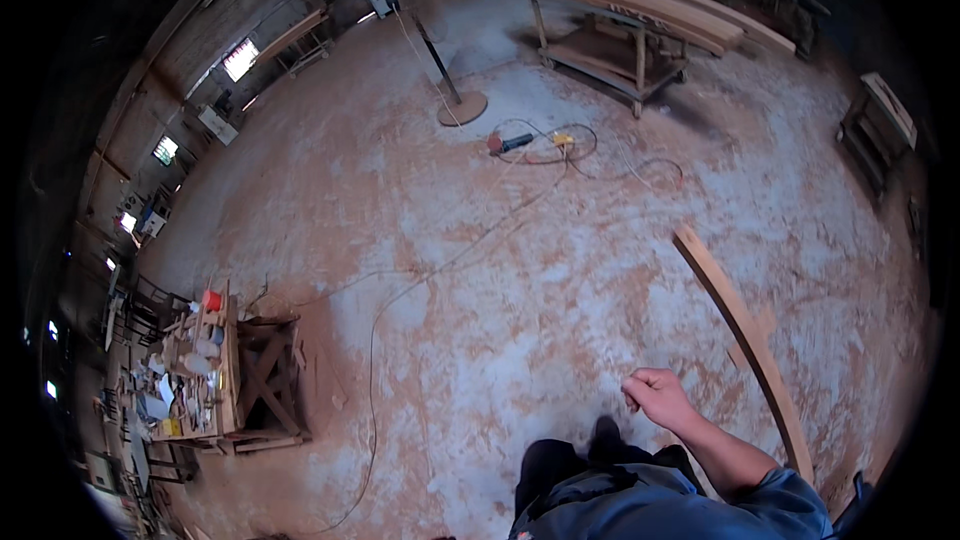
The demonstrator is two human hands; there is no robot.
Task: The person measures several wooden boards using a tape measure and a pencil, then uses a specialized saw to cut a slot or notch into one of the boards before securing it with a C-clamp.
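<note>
Plank (745,335): long curved wooden board, flat on the sawdust floor (480,270) just right of the right hand (655,395); long axis runs near-to-far, far end leaning left. Right fingers curled together, holding nothing (left hand unseen). Hazard: trailing cable (400,300) underfoot could snag a step.

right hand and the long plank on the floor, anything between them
Nothing: in the head view only bare sawdust-covered floor separates the right hand from the plank.
</note>
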